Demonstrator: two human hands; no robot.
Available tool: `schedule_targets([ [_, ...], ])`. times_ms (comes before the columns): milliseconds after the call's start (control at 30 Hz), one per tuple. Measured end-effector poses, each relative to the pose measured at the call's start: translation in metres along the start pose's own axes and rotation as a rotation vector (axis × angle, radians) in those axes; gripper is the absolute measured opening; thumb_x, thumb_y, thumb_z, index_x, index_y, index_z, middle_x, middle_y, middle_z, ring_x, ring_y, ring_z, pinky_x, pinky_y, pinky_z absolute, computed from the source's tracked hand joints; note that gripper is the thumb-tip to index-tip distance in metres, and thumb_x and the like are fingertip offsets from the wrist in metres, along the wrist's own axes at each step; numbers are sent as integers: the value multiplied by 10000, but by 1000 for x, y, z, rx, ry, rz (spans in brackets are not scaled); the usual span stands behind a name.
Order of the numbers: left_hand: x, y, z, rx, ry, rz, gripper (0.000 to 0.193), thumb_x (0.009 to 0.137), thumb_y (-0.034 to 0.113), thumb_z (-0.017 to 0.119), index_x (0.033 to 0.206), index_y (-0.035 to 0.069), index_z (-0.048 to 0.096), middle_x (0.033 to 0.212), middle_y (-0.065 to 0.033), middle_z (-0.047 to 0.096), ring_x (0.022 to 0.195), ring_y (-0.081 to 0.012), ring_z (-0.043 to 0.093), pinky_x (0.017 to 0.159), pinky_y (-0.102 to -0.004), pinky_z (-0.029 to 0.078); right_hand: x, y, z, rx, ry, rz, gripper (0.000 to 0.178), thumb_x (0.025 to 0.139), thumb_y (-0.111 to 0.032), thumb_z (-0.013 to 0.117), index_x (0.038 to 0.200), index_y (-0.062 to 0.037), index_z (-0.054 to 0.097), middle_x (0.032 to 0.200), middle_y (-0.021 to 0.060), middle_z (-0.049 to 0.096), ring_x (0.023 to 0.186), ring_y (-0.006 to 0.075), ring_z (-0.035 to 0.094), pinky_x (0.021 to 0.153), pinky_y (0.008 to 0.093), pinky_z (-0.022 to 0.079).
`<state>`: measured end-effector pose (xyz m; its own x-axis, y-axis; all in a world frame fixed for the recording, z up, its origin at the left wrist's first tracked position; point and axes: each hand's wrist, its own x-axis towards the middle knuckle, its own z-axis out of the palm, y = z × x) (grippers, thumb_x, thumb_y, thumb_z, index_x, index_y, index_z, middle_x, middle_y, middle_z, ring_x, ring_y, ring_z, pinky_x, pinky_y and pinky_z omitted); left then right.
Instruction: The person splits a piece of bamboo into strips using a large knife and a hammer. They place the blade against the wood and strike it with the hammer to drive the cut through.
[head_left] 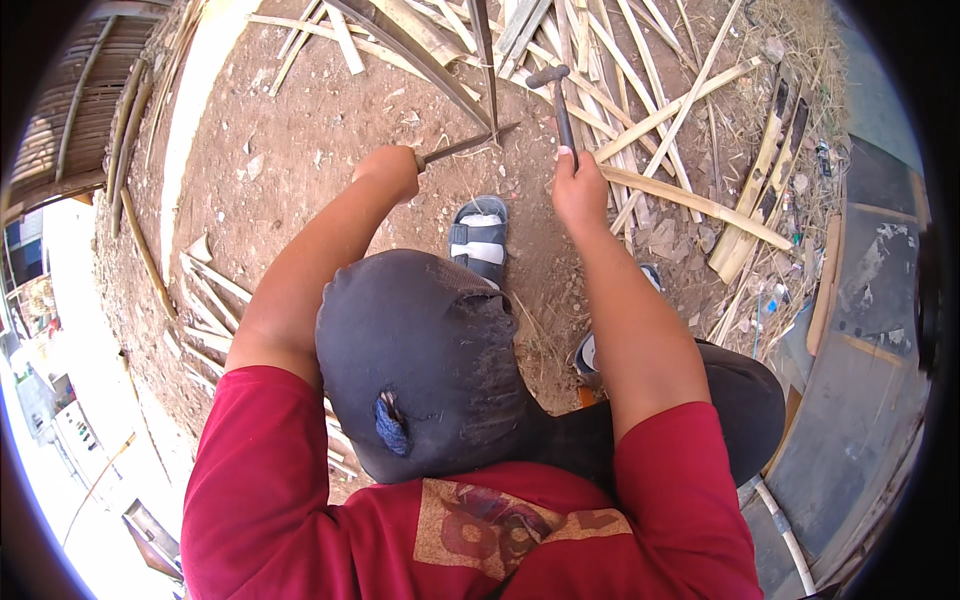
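Note:
My left hand is closed around the handle of a long-bladed knife, its blade pointing right. The blade meets the near end of a split bamboo pole, where two dark strips spread apart and run off the top edge. To the right, my right hand grips a hammer by its dark handle, head up and away from me. The hammer is apart from the knife and the bamboo.
Many pale bamboo strips lie heaped at the far right, with shorter strips at the left. My sandalled foot rests on the dirt ground near the blade. Dark panels stand along the right.

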<state>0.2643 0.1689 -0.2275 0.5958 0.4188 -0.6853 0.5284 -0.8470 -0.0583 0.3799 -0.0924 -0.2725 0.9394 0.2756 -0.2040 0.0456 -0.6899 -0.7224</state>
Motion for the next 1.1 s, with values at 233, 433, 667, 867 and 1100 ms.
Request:
schedule_targets([
  [233, 8, 3, -2, 52, -1, -11, 341, 887, 98, 589, 1175, 185, 751, 1136, -134, 736, 1067, -351, 710, 906, -439, 582, -4, -10, 9, -89, -132, 13, 445, 1041, -415, 513, 997, 13, 628, 940, 308, 697, 930, 514, 667, 826, 560, 514],
  [433, 13, -6, 27, -67, 14, 53, 326, 889, 170, 650, 1186, 62, 734, 1166, -216, 730, 1075, -372, 718, 878, -461, 586, -3, -7, 4, -18, -161, 78, 453, 1034, -414, 517, 1067, 18, 650, 977, 311, 697, 990, 508, 661, 876, 553, 504],
  [667, 15, -30, 82, -427, -190, -49, 495, 829, 392, 785, 1025, -55, 699, 873, -209, 717, 780, -337, 717, 733, -458, 566, -7, -5, -2, 1, -121, 54, 471, 1030, -435, 523, 1068, 14, 661, 987, 306, 700, 993, 500, 660, 880, 543, 502],
  [867, 13, -39, 101, -753, -300, -79, 390, 883, 313, 798, 1025, 9, 600, 706, -56, 572, 570, -175, 545, 536, -373, 471, -7, 6, 2, 48, -119, 117, 482, 1024, -458, 528, 1087, -5, 683, 985, 296, 706, 988, 488, 666, 879, 535, 502],
  [1100, -18, -35, 70, -806, -159, -68, 443, 837, 361, 836, 983, -23, 670, 774, -121, 669, 663, -220, 637, 611, -386, 510, 32, -3, -48, 148, -62, 227, 531, 1025, -462, 523, 1012, 39, 696, 934, 265, 705, 963, 421, 676, 876, 478, 502],
])
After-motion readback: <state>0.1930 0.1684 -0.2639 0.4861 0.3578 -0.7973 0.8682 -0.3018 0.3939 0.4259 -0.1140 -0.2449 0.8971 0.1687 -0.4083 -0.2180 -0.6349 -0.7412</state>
